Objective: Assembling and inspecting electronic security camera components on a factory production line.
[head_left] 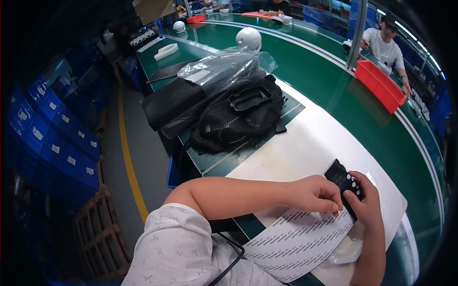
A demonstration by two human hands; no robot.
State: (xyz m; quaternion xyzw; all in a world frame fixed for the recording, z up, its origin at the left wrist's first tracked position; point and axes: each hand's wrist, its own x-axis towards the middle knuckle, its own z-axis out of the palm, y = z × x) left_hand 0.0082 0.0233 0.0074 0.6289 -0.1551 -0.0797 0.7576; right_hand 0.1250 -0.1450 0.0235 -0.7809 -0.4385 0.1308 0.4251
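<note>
My right hand (366,202) grips the edge of a thin black sheet (339,172) with a row of white round spots along its right side. My left hand (316,194) reaches across from the left, just over the sheet's lower left. Its fingers are curled together, and anything between the fingertips is too small to make out. Below both hands lies a curved white backing sheet (300,243) with repeated dark print, running down toward my lap. Crumpled clear plastic (347,250) sits beside my right forearm. A white board (305,143) covers this part of the green table.
A black mesh bag (234,119), with black panels (174,102) and clear plastic wrap (224,66), lies beyond my left arm. Farther off are a white dome-shaped device (249,38) and a red bin (379,86) near a co-worker (386,45). Blue crates (52,138) stand at left.
</note>
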